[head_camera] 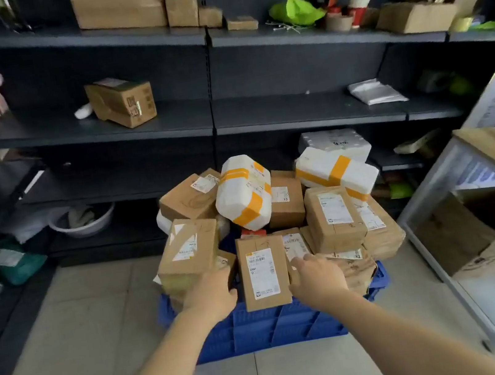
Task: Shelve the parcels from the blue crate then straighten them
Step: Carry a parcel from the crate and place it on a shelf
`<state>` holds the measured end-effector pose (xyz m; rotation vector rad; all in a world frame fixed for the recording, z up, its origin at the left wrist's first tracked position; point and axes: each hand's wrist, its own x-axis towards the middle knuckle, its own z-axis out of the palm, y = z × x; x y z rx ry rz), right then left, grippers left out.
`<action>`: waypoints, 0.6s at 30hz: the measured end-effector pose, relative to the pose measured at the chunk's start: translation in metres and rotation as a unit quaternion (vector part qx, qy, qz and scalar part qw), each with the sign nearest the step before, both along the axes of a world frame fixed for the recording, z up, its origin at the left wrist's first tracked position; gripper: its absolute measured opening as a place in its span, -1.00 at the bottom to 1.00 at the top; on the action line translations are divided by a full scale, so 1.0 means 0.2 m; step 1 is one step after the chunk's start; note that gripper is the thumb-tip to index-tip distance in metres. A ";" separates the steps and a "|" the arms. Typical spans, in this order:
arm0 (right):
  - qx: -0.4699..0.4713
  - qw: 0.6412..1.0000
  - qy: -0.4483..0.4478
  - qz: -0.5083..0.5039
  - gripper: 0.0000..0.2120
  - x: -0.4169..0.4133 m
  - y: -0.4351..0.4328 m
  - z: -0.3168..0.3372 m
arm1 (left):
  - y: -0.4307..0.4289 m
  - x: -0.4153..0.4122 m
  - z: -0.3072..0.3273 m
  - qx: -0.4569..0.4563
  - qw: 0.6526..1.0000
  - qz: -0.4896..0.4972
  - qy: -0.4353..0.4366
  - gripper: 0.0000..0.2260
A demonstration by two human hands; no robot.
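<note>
Reaching over the blue crate [277,325] on the floor, two hands flank one upright brown parcel [263,272] at its near edge. The left hand [211,293] hides its fingers, so its grip cannot be told. The right hand [317,276] holds nothing, fingers loosely extended. The heap shows two white orange-taped parcels [243,192] among at least eight brown ones, while four brown boxes [117,7] line the top shelf [54,39].

Blue crate [271,326], brown parcels [333,217]
</note>
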<state>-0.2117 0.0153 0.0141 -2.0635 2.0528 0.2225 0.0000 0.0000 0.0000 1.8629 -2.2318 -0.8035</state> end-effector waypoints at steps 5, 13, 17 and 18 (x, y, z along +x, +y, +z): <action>0.057 0.998 -0.020 -0.030 -0.61 -0.09 -0.18 -0.23 | -0.19 -0.14 -0.23 0.051 0.999 -0.007 0.010 -0.69; 0.092 0.989 -0.098 -0.068 -0.58 -0.26 -0.52 -0.73 | -0.48 -0.38 -0.81 0.099 0.989 0.101 0.047 -0.43; 0.063 0.984 -0.147 -0.084 -0.70 -0.28 -0.67 -0.94 | -0.58 -0.47 -0.99 0.160 0.946 0.252 0.125 -0.46; 0.062 0.981 -0.162 -0.093 -0.71 -0.28 -0.69 -0.98 | -0.59 -0.49 -1.01 0.167 0.934 0.283 0.144 -0.56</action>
